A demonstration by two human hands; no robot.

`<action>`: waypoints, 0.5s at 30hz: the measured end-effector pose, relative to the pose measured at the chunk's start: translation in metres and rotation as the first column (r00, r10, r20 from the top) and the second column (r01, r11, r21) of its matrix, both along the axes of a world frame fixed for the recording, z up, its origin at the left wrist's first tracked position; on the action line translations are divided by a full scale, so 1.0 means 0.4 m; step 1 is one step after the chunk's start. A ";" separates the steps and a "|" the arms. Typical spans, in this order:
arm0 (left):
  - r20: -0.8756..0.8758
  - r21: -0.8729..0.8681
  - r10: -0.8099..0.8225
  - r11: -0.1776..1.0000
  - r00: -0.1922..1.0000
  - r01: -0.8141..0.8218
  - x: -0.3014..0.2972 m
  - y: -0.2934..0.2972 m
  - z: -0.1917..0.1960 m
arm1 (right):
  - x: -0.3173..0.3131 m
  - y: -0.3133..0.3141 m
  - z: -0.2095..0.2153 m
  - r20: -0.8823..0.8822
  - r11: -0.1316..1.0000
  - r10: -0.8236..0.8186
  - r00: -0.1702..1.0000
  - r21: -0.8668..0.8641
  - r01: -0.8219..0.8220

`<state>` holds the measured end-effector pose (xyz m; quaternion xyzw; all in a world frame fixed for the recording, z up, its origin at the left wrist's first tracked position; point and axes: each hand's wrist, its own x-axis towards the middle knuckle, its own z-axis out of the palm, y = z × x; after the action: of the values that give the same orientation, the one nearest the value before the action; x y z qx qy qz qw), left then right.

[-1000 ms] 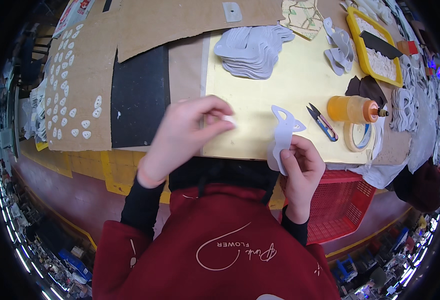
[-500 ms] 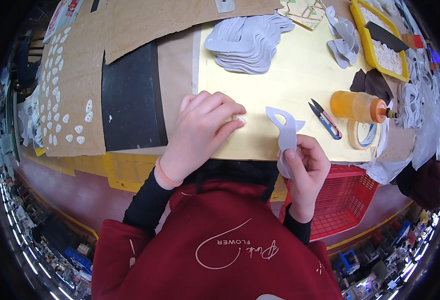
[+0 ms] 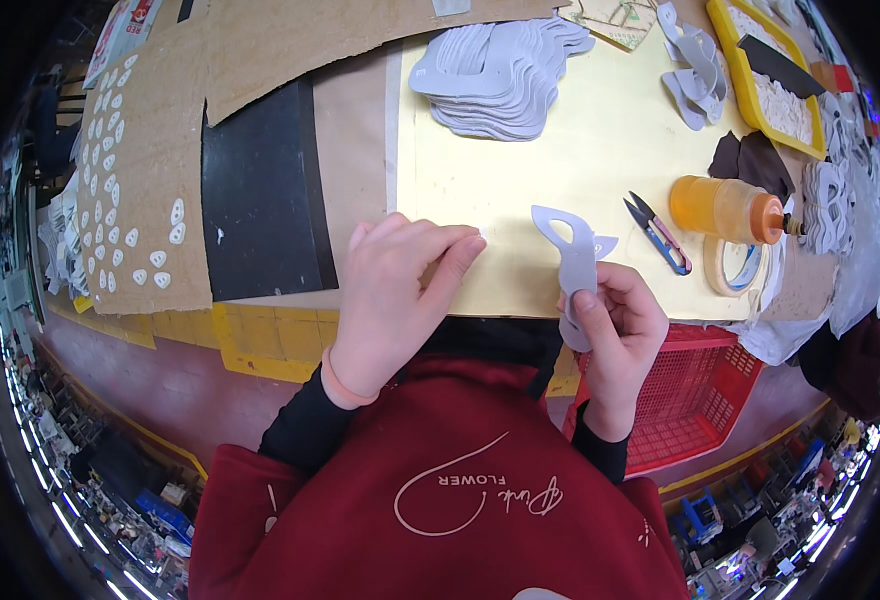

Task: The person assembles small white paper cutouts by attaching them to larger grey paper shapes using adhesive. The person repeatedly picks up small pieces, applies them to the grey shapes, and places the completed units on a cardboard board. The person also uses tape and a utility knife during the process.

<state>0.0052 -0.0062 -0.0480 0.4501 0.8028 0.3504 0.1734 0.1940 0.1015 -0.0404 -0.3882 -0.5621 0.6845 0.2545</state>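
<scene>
head cam | looks straight down | close over table edge

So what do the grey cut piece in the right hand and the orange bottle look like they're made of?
Grey cut piece: thin, matte sheet, perhaps synthetic leather or foam; it bends in the right hand. Orange bottle: translucent plastic, slightly glossy, lying on its side.

Red sweatshirt with a white looping swirl and lettering across the chest – black sleeves poking out underneath, plus a peach band on the left wrist. Hands bare.
</scene>
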 end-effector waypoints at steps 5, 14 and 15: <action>0.152 -0.075 0.072 0.995 0.986 -0.061 0.014 -0.008 0.023 | -0.008 0.000 0.002 -0.080 0.998 -0.017 0.997 -0.053 0.013; 0.111 0.051 -0.188 0.982 0.976 0.183 -0.079 0.017 0.014 | -0.008 0.000 0.017 -0.069 0.997 0.034 0.997 -0.060 -0.038; 0.096 0.069 -0.185 0.981 0.978 0.179 -0.078 0.022 0.008 | -0.009 0.001 0.017 -0.067 0.997 0.034 0.997 -0.062 -0.039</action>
<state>-0.0262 0.0025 -0.0449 0.5084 0.7375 0.3792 0.2319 0.1905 0.1018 -0.0338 -0.3630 -0.5386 0.7188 0.2479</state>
